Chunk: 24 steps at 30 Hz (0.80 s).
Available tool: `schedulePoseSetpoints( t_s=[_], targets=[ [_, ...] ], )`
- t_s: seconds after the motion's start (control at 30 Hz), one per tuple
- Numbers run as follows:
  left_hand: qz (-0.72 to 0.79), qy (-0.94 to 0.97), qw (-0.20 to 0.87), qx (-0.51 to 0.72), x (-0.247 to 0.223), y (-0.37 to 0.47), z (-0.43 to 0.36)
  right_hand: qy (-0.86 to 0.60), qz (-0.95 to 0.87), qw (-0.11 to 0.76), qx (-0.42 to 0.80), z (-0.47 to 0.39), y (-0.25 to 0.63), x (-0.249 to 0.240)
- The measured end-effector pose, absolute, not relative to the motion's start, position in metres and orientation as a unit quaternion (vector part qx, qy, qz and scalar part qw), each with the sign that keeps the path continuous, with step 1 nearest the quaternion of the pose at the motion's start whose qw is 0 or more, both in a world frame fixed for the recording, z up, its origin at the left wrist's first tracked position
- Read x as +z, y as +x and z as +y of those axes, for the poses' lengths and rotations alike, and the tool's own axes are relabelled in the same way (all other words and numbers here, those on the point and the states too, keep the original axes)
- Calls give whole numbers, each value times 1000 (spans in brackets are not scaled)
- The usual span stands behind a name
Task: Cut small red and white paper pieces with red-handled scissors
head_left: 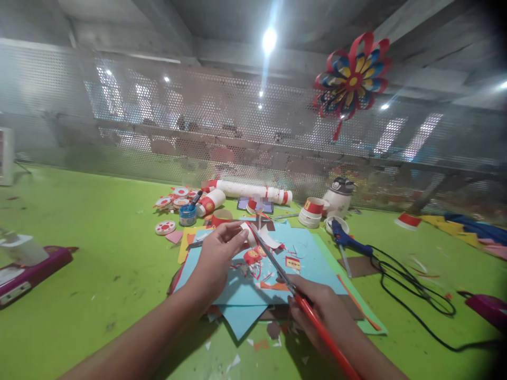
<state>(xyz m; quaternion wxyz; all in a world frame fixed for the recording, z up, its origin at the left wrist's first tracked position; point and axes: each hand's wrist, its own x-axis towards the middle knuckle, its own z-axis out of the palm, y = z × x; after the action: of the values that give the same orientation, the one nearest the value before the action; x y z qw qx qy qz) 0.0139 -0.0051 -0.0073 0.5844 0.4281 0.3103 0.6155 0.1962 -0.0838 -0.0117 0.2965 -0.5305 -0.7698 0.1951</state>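
My left hand (216, 258) pinches a small curled piece of white and red paper (249, 235) between thumb and fingers. My right hand (317, 301) grips long scissors (273, 258) with red handles, and the blades reach up to the paper's right edge. Whether the blade tips have cut into it I cannot tell. Below both hands lies a stack of light blue paper (317, 264). Scattered over it are red and white scraps, round red and gold cutouts (252, 256) and a small yellow and red label (293, 262).
Behind the paper are a blue paint jar (187, 215), white and red paper cups (311, 212), a long white tube (249, 190) and flower-patterned discs (165, 227). A blue glue gun (348, 238) trails a black cable at right. A purple power strip (35, 274) lies left.
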Motion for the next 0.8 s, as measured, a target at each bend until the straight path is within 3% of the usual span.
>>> schedulePoseSetpoints(
  t_s=[0.8],
  targets=[
    [302,410,604,614,-5,14,-6,-531,-771,303,177,-86,195,-16]
  ],
)
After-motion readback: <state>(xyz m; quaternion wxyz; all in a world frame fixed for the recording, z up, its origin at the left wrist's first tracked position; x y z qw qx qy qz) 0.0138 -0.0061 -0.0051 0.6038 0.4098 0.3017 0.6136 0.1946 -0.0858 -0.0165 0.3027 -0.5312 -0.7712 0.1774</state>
